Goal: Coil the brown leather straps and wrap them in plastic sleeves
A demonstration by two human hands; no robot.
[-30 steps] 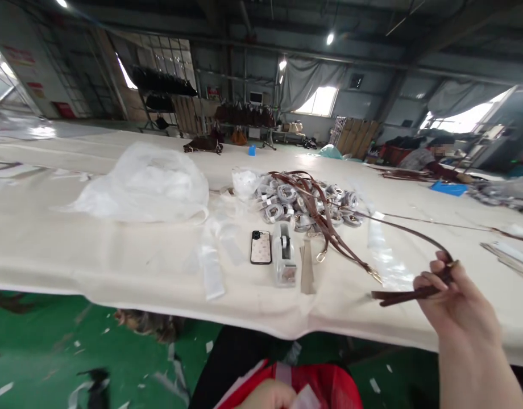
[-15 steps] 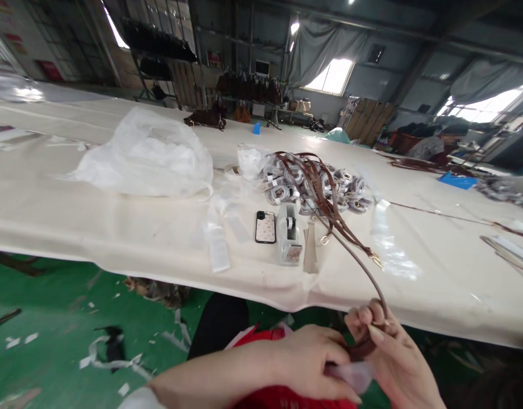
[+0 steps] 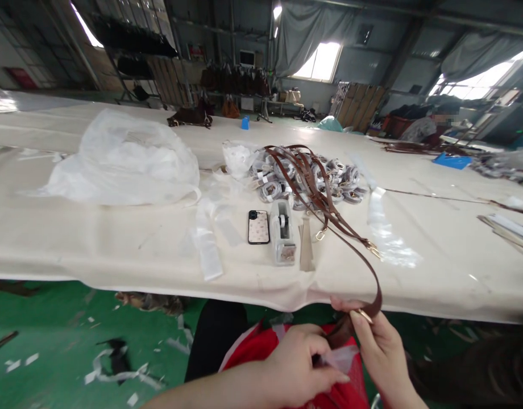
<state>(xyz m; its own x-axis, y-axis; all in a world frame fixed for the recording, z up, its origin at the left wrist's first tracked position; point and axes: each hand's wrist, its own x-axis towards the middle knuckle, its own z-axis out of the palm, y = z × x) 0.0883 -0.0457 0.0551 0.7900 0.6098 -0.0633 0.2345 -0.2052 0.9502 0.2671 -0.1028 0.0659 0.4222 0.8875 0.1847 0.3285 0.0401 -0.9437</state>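
Both my hands are over my lap, just off the table's front edge. My right hand is closed on a brown leather strap, with a gold metal fitting by the fingers. From there the strap runs up onto the table, to a bundle of brown straps with gold clasps. My left hand pinches a piece of thin translucent plastic, and a section of the strap passes beside its fingers. Whether that hand also grips the strap is hard to tell. Beneath the bundle lie several coiled straps in clear wrapping.
A tape dispenser, a phone and beige strips lie near the front edge. To the left are a large plastic bag and clear sleeves. Another plastic sleeve lies right of the straps.
My right hand has moved slightly down and left with the strap, which now bends more sharply near the fingers. My left hand has shifted a little left, still pinching the plastic.
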